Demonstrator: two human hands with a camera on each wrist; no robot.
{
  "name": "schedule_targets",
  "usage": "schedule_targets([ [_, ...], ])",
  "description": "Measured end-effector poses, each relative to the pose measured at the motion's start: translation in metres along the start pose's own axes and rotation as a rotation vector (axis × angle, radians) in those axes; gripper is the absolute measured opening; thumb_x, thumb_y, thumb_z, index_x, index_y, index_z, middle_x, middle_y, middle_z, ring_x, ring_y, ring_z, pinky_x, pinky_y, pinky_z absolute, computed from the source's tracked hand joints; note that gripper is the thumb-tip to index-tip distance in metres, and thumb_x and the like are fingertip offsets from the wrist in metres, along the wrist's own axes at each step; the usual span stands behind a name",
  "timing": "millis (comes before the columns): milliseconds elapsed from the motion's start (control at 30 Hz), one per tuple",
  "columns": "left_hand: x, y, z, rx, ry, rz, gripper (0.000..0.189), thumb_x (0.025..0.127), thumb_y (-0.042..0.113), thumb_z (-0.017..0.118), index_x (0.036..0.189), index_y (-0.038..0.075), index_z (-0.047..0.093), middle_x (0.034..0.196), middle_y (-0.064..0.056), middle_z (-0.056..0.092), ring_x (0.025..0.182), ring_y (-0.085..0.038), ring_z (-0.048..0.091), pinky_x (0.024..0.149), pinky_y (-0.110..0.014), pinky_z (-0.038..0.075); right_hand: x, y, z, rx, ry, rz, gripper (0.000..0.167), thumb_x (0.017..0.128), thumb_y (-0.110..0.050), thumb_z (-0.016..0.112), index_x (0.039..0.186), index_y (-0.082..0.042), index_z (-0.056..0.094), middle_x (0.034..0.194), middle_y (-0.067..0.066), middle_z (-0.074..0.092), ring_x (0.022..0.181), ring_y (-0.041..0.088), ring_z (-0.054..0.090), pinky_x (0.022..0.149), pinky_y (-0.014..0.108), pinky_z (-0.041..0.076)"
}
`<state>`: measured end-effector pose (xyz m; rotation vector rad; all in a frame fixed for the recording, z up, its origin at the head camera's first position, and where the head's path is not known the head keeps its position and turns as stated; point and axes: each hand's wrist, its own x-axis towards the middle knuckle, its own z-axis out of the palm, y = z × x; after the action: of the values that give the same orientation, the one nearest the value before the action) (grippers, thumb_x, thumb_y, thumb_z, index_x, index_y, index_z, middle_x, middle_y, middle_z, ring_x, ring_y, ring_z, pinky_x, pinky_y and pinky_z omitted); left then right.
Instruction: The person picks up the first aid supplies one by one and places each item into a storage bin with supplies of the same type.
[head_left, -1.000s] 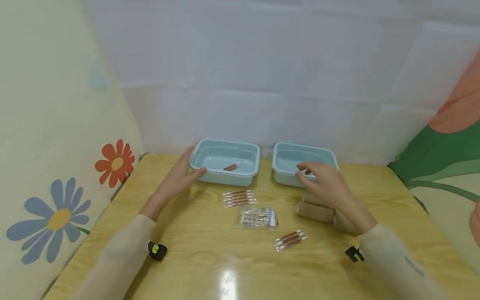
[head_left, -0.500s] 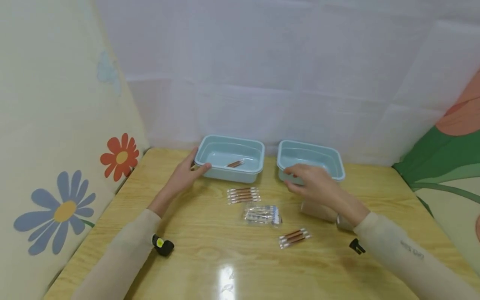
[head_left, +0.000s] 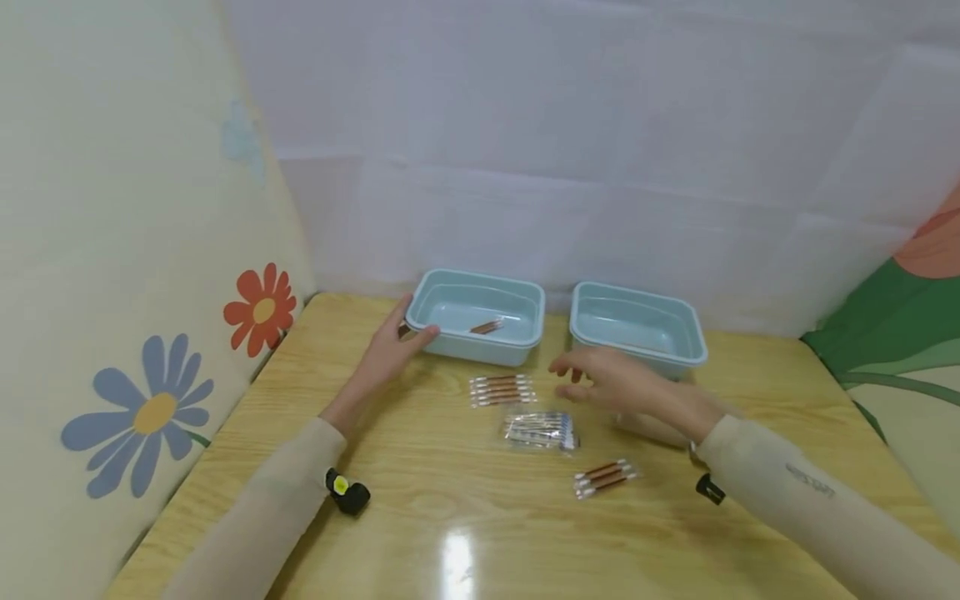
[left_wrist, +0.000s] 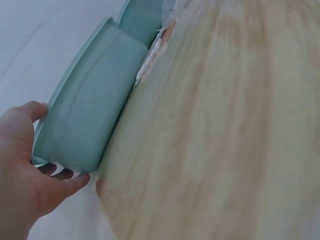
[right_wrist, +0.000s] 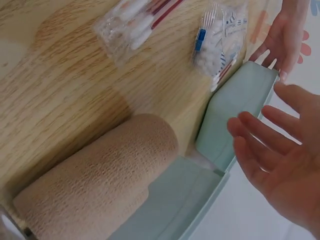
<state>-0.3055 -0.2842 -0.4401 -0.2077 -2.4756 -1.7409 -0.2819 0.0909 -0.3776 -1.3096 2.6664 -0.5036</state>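
Observation:
My left hand (head_left: 390, 346) grips the left end of a light blue plastic basin (head_left: 472, 348), its thumb at the rim and its fingers round the end wall. Inside that basin lies a small pack of brown-stemmed swabs (head_left: 487, 326). My right hand (head_left: 618, 383) hovers in front of the second light blue basin (head_left: 637, 302), fingers loosely bent and holding nothing. Just left of its fingertips are a flat pack of brown cotton swabs (head_left: 502, 390) and a clear bag of swabs with blue markings (head_left: 540, 429).
A third pack of brown swabs (head_left: 603, 477) lies nearer the front. Under my right forearm rests a tan, crinkled bandage roll (right_wrist: 100, 175), partly hidden in the head view. A white cloth (head_left: 480, 217) hangs behind both basins.
My right hand has moved left and towards me, from over the right basin to beside the swab packs. My left hand keeps hold of the left basin. The head view has shifted slightly.

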Motion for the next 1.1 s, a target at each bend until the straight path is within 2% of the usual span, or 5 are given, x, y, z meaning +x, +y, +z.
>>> schedule_targets([
  [167, -0.003, 0.003, 0.005, 0.006, 0.018, 0.005, 0.089, 0.100, 0.038, 0.067, 0.164, 0.010, 0.012, 0.166, -0.017, 0.018, 0.146, -0.039, 0.028, 0.115, -0.048, 0.030, 0.002, 0.002, 0.007, 0.049, -0.106, 0.015, 0.049, 0.101, -0.037, 0.066, 0.135, -0.001, 0.062, 0.122, 0.011, 0.068, 0.104, 0.026, 0.065, 0.085, 0.041, 0.054],
  [333, -0.003, 0.005, 0.006, 0.014, 0.021, 0.008, 0.091, 0.099, 0.044, 0.067, 0.165, 0.013, 0.012, 0.166, -0.014, 0.019, 0.146, -0.038, 0.029, 0.115, -0.048, 0.032, 0.005, 0.001, 0.014, 0.061, -0.121, -0.015, 0.051, 0.097, -0.036, 0.072, 0.131, 0.001, 0.064, 0.109, 0.011, 0.069, 0.094, 0.025, 0.064, 0.080, 0.038, 0.054],
  [567, -0.003, 0.002, 0.004, -0.014, 0.024, -0.001, 0.088, 0.100, 0.041, 0.066, 0.165, 0.017, 0.012, 0.166, -0.014, 0.019, 0.146, -0.038, 0.028, 0.114, -0.051, 0.031, 0.010, -0.002, 0.026, 0.035, -0.181, -0.075, 0.047, 0.095, -0.029, 0.075, 0.128, 0.002, 0.064, 0.108, 0.011, 0.066, 0.099, 0.025, 0.062, 0.089, 0.042, 0.052],
  [767, -0.002, 0.000, 0.003, 0.000, 0.025, 0.007, 0.090, 0.099, 0.046, 0.066, 0.165, 0.014, 0.013, 0.166, -0.013, 0.022, 0.146, -0.036, 0.030, 0.115, -0.050, 0.030, 0.007, -0.003, 0.034, -0.030, -0.156, -0.058, 0.044, 0.094, -0.032, 0.076, 0.125, -0.002, 0.067, 0.109, 0.009, 0.065, 0.098, 0.022, 0.062, 0.089, 0.042, 0.052],
  [1100, -0.007, 0.001, 0.001, 0.027, 0.022, -0.001, 0.091, 0.099, 0.048, 0.065, 0.165, 0.015, 0.013, 0.165, -0.014, 0.023, 0.145, -0.036, 0.031, 0.115, -0.051, 0.030, 0.010, -0.004, 0.041, -0.026, -0.150, -0.059, 0.041, 0.092, -0.029, 0.078, 0.121, -0.001, 0.069, 0.106, 0.006, 0.064, 0.096, 0.020, 0.061, 0.086, 0.040, 0.052],
])
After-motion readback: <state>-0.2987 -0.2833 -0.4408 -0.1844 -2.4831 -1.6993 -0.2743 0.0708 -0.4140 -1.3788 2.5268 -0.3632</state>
